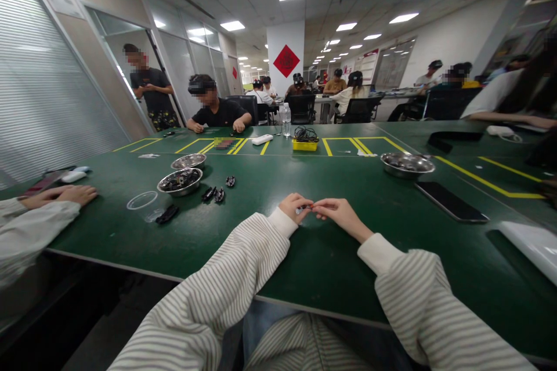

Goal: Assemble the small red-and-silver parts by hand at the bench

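Over the green table (pixel 331 266), my left hand (pixel 296 206) and my right hand (pixel 337 213) meet at the fingertips. Both are closed in a pinch on a small dark piece (pixel 307 207), too small to name and mostly covered by fingers. To the left of my hands lie several black parts (pixel 219 195). Beyond them stand a metal bowl (pixel 167 188) filled with dark parts and a second metal bowl (pixel 191 167) behind it. A clear plastic cup (pixel 143 206) lies near a black part (pixel 167 214).
On the right are a phone (pixel 452 202), a white object (pixel 528 246) and another metal bowl (pixel 407 173). Farther back stand a yellow box (pixel 304 145) with black cables and a water bottle (pixel 286 120). A person's hands (pixel 65 194) rest at the left; another person (pixel 217 107) sits opposite.
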Demonstrator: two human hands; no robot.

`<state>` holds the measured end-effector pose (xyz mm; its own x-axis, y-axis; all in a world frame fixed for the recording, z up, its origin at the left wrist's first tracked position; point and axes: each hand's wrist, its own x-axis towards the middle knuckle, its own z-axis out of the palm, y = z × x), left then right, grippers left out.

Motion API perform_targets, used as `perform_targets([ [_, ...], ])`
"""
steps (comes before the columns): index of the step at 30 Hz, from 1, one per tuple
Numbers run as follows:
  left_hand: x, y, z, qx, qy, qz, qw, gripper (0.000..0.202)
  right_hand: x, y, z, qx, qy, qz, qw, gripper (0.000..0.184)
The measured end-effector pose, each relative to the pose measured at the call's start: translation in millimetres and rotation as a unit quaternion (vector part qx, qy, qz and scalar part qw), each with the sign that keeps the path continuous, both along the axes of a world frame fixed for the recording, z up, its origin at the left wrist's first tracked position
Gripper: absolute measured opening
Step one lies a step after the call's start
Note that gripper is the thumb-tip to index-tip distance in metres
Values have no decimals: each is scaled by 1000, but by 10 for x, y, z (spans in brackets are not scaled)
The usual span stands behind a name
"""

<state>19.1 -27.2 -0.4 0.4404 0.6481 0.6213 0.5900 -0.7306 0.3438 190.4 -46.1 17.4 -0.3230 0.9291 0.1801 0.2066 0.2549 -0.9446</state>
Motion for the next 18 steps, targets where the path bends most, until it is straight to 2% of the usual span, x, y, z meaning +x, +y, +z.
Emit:
perform_targets([
  [2, -60, 81, 9, -10, 40, 38, 998, 18, -2, 2, -12, -4, -28, 13, 1000, 35],
  [4, -174, 200, 30, -39, 91, 104, 990, 17, -8, 1, -26, -9, -57, 19, 998, 35],
  [7, -416, 408, 63, -106, 153, 219, 958, 18, -14, 1, -45, -8, -91, 24, 996, 31],
  [10, -639, 573, 77, -155, 181, 289, 927, 22, -9, 13, -59, -2, -98, 32, 995, 28],
  [13, -751, 651, 69, -174, 189, 325, 910, 24, 0, 27, -71, 1, -95, 35, 995, 27],
  [18, -759, 651, 61, -182, 219, 330, 900, 26, 3, 30, -73, 3, -98, 36, 995, 28],
])
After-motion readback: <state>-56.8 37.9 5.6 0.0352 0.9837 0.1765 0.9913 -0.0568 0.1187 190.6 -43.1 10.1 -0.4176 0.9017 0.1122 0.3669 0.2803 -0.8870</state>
